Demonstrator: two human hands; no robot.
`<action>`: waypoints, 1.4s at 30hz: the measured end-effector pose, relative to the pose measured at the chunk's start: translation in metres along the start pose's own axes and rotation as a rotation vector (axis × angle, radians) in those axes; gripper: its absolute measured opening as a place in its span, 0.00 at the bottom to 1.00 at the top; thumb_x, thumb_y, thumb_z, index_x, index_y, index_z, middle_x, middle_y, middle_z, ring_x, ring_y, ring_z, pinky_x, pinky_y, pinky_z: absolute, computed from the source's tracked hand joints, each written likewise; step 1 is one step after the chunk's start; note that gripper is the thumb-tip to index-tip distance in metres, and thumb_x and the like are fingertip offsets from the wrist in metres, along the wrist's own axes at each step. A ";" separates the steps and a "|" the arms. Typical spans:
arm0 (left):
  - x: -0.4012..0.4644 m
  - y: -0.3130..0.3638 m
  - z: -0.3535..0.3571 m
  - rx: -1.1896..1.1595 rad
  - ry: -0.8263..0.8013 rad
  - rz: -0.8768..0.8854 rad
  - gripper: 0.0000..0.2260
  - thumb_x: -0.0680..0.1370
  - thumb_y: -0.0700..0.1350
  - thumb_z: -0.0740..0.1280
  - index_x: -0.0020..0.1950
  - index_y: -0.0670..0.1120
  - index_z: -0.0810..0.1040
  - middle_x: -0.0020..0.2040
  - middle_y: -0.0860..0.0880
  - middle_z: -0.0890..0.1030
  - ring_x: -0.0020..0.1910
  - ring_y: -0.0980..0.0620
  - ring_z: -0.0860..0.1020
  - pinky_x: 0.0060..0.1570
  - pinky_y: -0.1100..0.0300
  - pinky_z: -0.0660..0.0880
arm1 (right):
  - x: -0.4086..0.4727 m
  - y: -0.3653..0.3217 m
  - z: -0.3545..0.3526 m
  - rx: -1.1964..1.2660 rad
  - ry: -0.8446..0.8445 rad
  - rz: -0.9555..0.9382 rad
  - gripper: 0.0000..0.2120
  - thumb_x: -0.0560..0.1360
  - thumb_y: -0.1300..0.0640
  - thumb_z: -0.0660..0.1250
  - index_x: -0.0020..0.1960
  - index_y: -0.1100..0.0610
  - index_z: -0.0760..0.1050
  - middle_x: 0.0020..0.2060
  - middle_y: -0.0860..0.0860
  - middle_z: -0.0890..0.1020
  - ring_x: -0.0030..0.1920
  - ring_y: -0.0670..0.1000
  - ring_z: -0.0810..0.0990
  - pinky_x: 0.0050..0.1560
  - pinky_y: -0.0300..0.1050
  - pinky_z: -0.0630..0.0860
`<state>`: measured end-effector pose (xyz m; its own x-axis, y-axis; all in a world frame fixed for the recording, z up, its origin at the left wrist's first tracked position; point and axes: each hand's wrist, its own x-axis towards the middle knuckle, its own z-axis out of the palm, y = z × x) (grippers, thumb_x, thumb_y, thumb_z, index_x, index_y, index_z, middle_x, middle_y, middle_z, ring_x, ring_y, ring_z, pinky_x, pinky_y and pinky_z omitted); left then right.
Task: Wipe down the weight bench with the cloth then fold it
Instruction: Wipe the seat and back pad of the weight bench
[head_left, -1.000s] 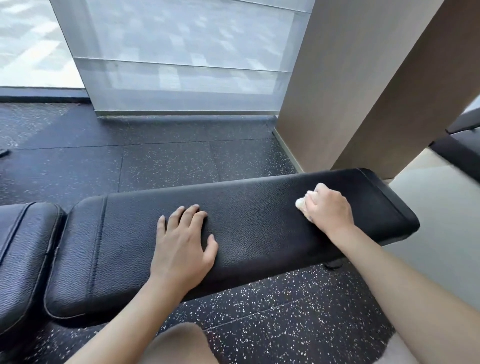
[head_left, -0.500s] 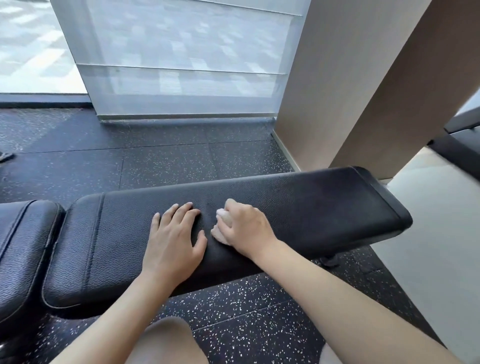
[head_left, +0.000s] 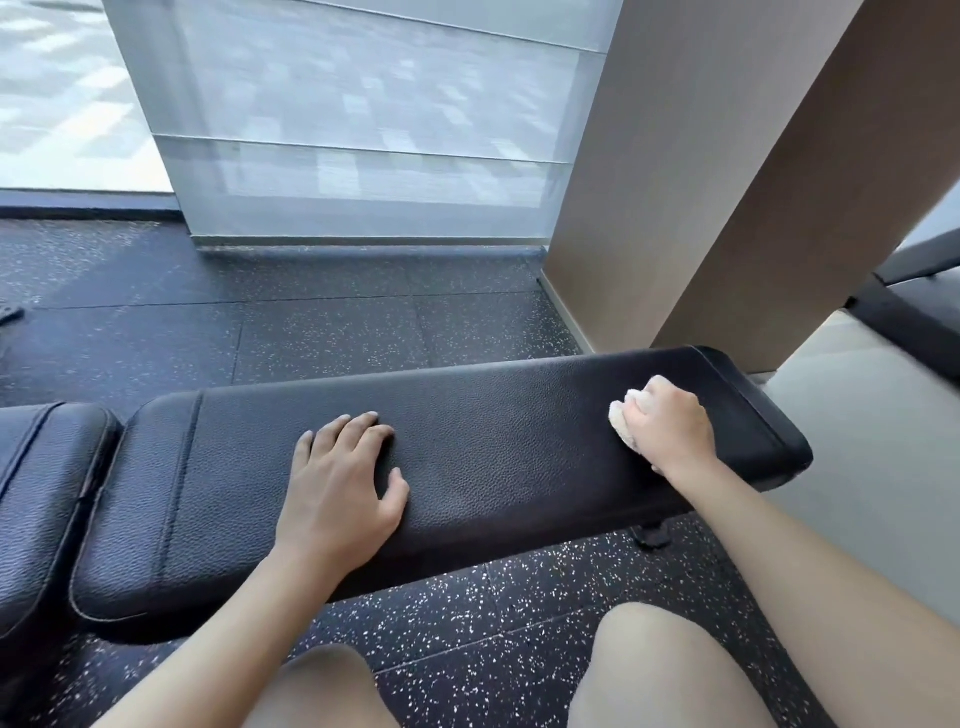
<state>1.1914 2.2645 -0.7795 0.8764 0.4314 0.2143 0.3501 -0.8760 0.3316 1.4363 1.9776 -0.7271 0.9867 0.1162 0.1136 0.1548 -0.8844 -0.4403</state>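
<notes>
Black bench pad (head_left: 493, 441), left hand (head_left: 337, 493) flat mid-pad, right hand (head_left: 670, 423) fingers bunching cloth (head_left: 621, 423) near right end

dark speckled rubber floor (head_left: 332, 332), frosted glass panel (head_left: 363, 130), brown column (head_left: 727, 171)

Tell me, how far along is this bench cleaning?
Midway, it seems. The right hand presses a bunched white cloth on the long black pad near its right end; the left hand lies flat mid-pad. Nothing shows which parts are already wiped. The cloth is not folded yet.
</notes>
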 end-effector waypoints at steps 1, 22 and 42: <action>0.000 0.000 -0.002 -0.029 -0.009 0.006 0.26 0.74 0.60 0.59 0.67 0.52 0.79 0.73 0.52 0.76 0.75 0.47 0.69 0.76 0.41 0.61 | -0.003 -0.013 0.003 0.061 -0.008 -0.013 0.14 0.75 0.45 0.63 0.39 0.54 0.70 0.36 0.53 0.80 0.42 0.63 0.80 0.43 0.53 0.77; -0.074 -0.141 -0.065 -0.253 0.286 -0.146 0.13 0.75 0.44 0.65 0.56 0.49 0.85 0.63 0.54 0.82 0.64 0.53 0.77 0.70 0.59 0.70 | -0.152 -0.280 0.135 0.111 -0.386 -0.945 0.15 0.79 0.40 0.65 0.64 0.43 0.75 0.52 0.45 0.76 0.55 0.51 0.79 0.56 0.48 0.74; -0.075 -0.144 -0.064 -0.270 0.411 -0.129 0.13 0.72 0.42 0.63 0.51 0.47 0.85 0.56 0.53 0.83 0.58 0.52 0.79 0.64 0.55 0.75 | -0.139 -0.361 0.190 0.073 -0.308 -0.906 0.15 0.79 0.39 0.64 0.55 0.47 0.81 0.46 0.51 0.80 0.50 0.56 0.81 0.52 0.48 0.74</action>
<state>1.0545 2.3719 -0.7844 0.6100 0.6293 0.4815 0.3019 -0.7464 0.5931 1.2530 2.3673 -0.7533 0.4587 0.8650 0.2034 0.8577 -0.3712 -0.3557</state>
